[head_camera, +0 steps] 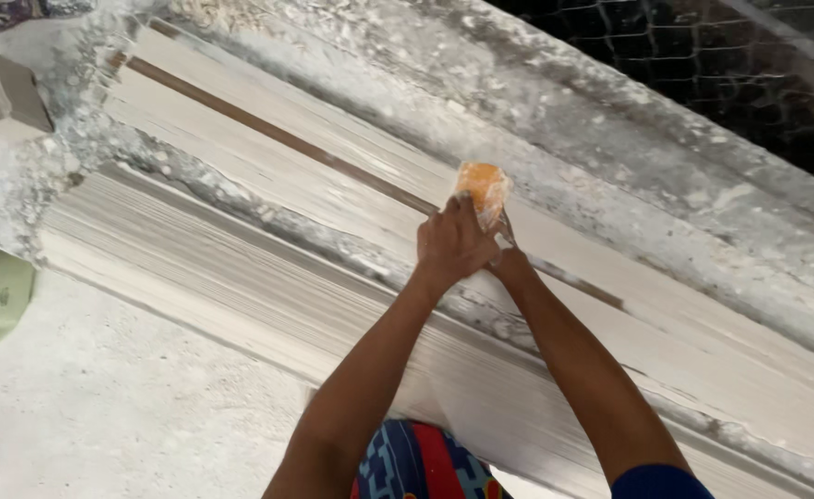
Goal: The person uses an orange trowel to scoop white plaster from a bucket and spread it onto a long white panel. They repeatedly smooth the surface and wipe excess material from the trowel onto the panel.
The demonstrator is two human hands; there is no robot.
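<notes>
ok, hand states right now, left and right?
Left hand: closed over the orange sponge, pressing it on the white moulding.
Right hand: mostly hidden, cannot tell.

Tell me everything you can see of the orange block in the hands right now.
The orange block is small, squarish, spongy-looking and dusted with white powder. Only its upper part shows; the left hand covers its lower end and the right hand grips from beneath, mostly hidden. It is pressed against the pale, plaster-coated moulding, beside a thin brown strip running along it.
</notes>
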